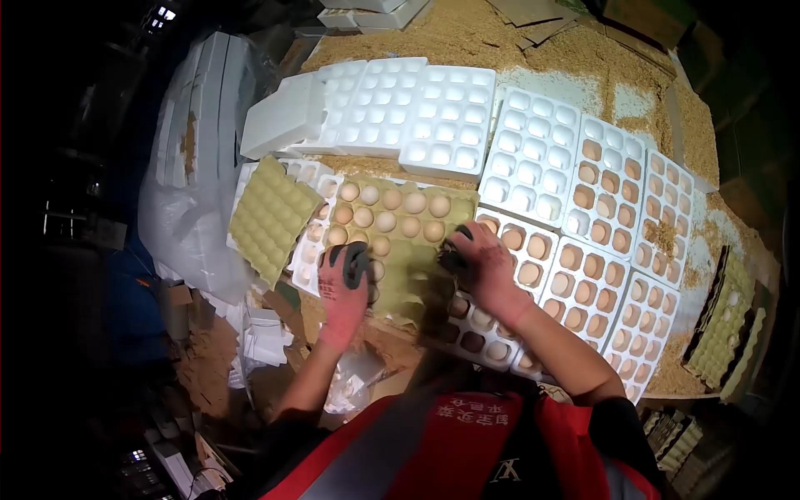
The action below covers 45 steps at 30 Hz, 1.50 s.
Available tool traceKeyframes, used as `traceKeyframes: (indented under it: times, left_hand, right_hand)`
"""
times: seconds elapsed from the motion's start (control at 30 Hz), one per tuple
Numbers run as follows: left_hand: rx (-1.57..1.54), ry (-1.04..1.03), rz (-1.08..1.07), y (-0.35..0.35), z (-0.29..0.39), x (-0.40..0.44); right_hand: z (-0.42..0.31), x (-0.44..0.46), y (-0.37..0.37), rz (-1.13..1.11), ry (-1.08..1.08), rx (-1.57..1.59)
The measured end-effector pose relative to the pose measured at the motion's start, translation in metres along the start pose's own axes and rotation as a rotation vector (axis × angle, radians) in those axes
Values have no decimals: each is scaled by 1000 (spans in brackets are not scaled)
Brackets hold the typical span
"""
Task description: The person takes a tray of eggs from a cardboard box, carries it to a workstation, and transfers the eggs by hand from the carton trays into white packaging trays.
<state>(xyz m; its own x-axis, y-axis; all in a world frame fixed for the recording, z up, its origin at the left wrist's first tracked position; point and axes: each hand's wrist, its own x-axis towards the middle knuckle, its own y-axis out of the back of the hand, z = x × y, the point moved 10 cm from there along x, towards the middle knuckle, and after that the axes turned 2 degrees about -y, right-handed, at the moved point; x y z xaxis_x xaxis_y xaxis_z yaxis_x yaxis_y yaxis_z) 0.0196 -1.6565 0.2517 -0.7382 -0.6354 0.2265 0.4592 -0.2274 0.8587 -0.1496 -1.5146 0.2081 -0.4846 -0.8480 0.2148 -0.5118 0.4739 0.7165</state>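
My left hand (342, 287), in a pink glove with dark fingers, curls over the left side of a pulp egg tray (408, 279). Eggs (385, 222) fill the tray's far and left cups, while several near right cups are bare. At the tray's right edge is my right hand (483, 265), gloved the same way, with its fingers bent inward beside a white foam egg box (500, 218). What either hand holds is hidden under the fingers. Eggs also sit in the foam box's cells, partly covered by my right forearm.
Foam boxes with eggs (590, 283) stand to the right. Foam boxes with bare cells (448, 112) line the far side. An upturned pulp tray (275, 218) leans at the left near plastic-wrapped foam (200, 158). Husk-like bedding (467, 42) covers the surface behind; more pulp trays (721, 317) stand far right.
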Motion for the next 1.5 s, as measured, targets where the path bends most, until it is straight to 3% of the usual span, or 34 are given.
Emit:
traceKeyframes:
  times: [0.03,0.13,0.23,0.27,0.3,0.37,0.43,0.5,0.53,0.63,0.67,0.7,0.77,0.8,0.83,0.9,0.93,0.97,1.0,1.03,1.07,1.1,1.17,1.2,1.23,1.27,1.3,1.33,1.37,1.43,1.5]
  left_hand:
    - [82,-38,-1,10,-14,-9]
    - [185,-277,-464,-24,-20,-38]
    - [260,-414,-464,-37,-43,-63]
    - [304,-504,-487,-48,-52,-65]
    - [264,-547,-500,-51,-62,-66]
    - [177,-629,-527,-52,-62,-61]
    - [-378,-252,-487,-43,-89,-49]
    - [-889,144,-442,-42,-126,-47]
    - [-781,108,-489,-43,-123,-45]
    - [-465,6,-602,-45,-92,-20]
    - [-132,-267,-544,-30,-62,-16]
    - [37,-430,-526,-42,-59,-20]
    - [377,-753,-473,-73,-52,-33]
    - [374,-806,-461,-75,-52,-33]
    - [221,-671,-491,-62,-56,-25]
    - [-79,-396,-541,-43,-71,-8]
    - [-518,-139,-529,-38,-93,-3]
    - [-1085,433,-760,-46,-112,-13]
    - [-1411,400,-789,-45,-114,-12]
    - [-938,-150,-649,-20,-91,9]
    - [-1384,226,-852,-39,-93,7]
    - [-1440,514,-795,-51,-105,11]
    - [-290,-334,-539,-52,-80,37]
    - [79,-421,-467,-49,-56,35]
    - [430,-595,-458,-66,-43,29]
    - [427,-624,-462,-73,-42,28]
    - [423,-652,-466,-78,-42,31]
    - [387,-655,-495,-78,-39,37]
    - [351,-654,-538,-72,-36,37]
    - [174,-590,-469,-41,-16,45]
    - [-389,-244,-508,-49,-50,60]
  right_hand:
    - [-10,16,-20,30,66,-125]
    - [-15,32,-66,-14,67,-460]
    - [-25,41,-67,-46,96,-243]
    - [-28,47,-47,19,-5,-51]
    - [-6,42,-38,-5,-387,143]
    - [32,46,-21,206,-405,658]
    - [15,60,-5,137,-376,43]
    - [15,71,-43,-61,-222,-402]
    - [39,72,-75,-24,-117,-579]
    - [11,79,-40,-87,-258,-315]
    - [0,70,-10,101,-250,-144]
    - [38,59,-19,81,-456,406]
    - [38,42,-27,62,-582,964]
    - [26,37,-32,5,-593,1053]
    - [24,38,-38,44,-551,994]
    - [-8,53,-39,97,-261,242]
    - [-28,61,-54,-26,-232,-106]
    - [-42,65,-70,-146,-220,-454]
    - [-33,69,-96,-63,-176,-608]
    - [-18,74,-118,17,-136,-775]
    - [-23,81,-125,95,-95,-869]
    - [-26,80,-123,165,-47,-959]
    - [-14,72,-69,-91,-327,-424]
    - [-18,63,-50,-206,-435,-137]
    - [-4,43,-17,-68,-554,98]
    - [30,21,-2,26,-587,568]
    - [62,-14,18,183,-754,869]
    - [91,-40,57,342,-789,772]
    - [139,-68,88,496,-774,447]
    - [149,-88,135,467,-888,-314]
    - [175,-89,135,346,-852,-366]
